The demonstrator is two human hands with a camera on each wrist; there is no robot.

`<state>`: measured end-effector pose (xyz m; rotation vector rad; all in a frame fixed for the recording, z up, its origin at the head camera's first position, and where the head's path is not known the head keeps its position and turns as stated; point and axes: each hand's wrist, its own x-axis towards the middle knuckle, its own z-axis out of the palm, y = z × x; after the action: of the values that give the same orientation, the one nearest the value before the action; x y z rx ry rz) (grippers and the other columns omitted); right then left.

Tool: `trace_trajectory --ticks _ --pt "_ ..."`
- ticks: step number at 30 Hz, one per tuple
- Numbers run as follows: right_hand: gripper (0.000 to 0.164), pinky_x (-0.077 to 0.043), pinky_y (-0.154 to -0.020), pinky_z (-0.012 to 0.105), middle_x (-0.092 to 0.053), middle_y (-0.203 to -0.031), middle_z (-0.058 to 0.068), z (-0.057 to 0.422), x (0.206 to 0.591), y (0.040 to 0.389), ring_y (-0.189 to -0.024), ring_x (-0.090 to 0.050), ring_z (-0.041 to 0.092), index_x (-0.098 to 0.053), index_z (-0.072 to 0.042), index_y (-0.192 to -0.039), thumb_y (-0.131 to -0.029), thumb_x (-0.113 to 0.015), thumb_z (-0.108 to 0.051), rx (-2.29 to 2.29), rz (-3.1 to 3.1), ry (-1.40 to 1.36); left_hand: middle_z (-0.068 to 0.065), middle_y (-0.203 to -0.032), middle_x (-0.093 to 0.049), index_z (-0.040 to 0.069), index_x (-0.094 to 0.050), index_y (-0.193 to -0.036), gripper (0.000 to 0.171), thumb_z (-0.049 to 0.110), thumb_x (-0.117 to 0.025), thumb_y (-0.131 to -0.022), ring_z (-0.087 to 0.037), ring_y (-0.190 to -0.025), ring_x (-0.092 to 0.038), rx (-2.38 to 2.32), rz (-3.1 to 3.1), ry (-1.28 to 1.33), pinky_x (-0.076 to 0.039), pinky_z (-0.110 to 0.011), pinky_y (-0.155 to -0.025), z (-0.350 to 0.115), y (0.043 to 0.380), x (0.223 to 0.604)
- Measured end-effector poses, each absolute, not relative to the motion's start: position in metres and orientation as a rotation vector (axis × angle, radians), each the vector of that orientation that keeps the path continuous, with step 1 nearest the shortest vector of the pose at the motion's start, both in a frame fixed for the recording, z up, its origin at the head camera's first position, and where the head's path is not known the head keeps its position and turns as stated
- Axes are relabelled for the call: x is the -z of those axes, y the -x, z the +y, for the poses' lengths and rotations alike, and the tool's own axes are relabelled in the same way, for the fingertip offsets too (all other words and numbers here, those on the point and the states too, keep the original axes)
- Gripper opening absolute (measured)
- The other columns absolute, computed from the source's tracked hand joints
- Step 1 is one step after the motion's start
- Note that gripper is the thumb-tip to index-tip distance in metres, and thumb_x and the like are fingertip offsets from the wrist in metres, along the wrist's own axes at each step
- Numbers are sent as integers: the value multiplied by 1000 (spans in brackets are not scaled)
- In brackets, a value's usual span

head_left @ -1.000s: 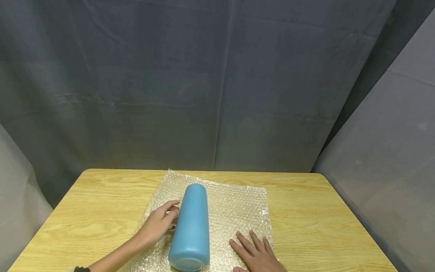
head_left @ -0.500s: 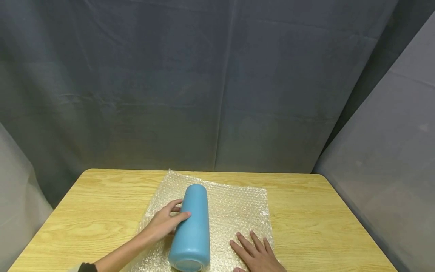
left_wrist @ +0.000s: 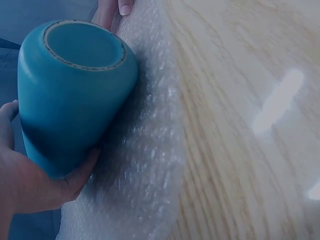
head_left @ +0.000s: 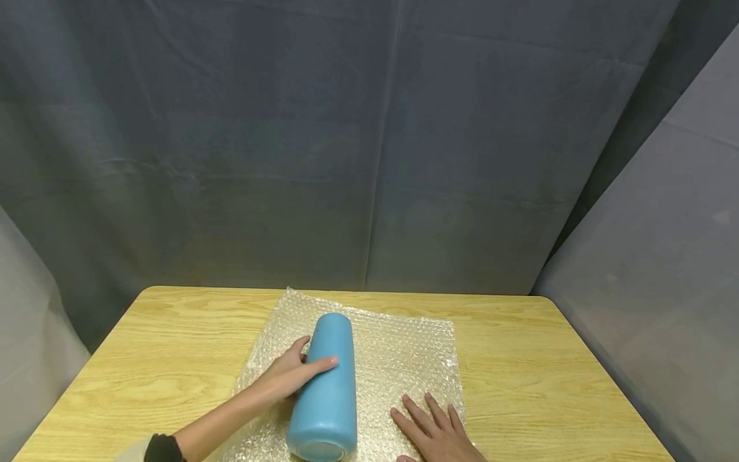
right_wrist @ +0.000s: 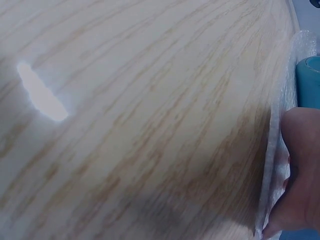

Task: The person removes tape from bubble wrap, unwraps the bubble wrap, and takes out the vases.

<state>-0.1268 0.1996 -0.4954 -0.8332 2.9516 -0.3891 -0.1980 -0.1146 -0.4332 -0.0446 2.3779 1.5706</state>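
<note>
A matt blue vase [head_left: 324, 398] lies on its side on a sheet of bubble wrap [head_left: 398, 346], its ringed base towards me and its narrower end away. My left hand [head_left: 288, 375] grips it from the left, thumb across the top and fingers down the far left side. The left wrist view shows the same vase [left_wrist: 75, 95] base-on, with the left hand [left_wrist: 35, 185] round its narrower part. Spread fingers of my right hand [head_left: 435, 430] rest on the wrap's near right part, apart from the vase. In the right wrist view, the right hand [right_wrist: 302, 170] partly hides the vase [right_wrist: 307, 87].
The bubble wrap lies on a wood-grain table [head_left: 537, 385], whose surface extends to both sides. A dark grey curtain [head_left: 277, 160] hangs behind the table's back edge. Paler cloth [head_left: 664, 256] flanks it on the right.
My left hand has moved right from beside the vase, and its thumb now lies over the top of it. The vase, the wrap and my right hand look unmoved.
</note>
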Motion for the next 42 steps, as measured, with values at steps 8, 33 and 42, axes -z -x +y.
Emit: trace_trajectory --ticks 8,33,42 --pt "62 -25 -99 78 -44 -153 6 199 495 126 -137 -36 49 -45 -32 -151 -99 -41 -64 367 2968 802 -25 -115 -61 -1 -26 -155 110 63 -73 -79 -31 -84 -65 -1530 2405 57 -56 -49 -69 -105 203 436" --pt "58 -29 -96 79 -44 -153 7 201 502 127 -134 -39 50 -42 -32 -153 -101 -45 -58 388 3009 903 -22 -112 -60 0 -26 -151 94 35 -79 -81 -38 -90 -65 -1753 2015 134 -55 -54 -69 -106 201 419" --pt "60 -28 -97 78 -44 -153 6 201 502 127 -135 -38 50 -44 -31 -152 -100 -43 -60 380 3004 871 -22 -115 -59 -2 -33 -143 92 29 -85 -74 -37 -96 -64 -1825 1936 98 -54 -53 -79 -105 191 411"
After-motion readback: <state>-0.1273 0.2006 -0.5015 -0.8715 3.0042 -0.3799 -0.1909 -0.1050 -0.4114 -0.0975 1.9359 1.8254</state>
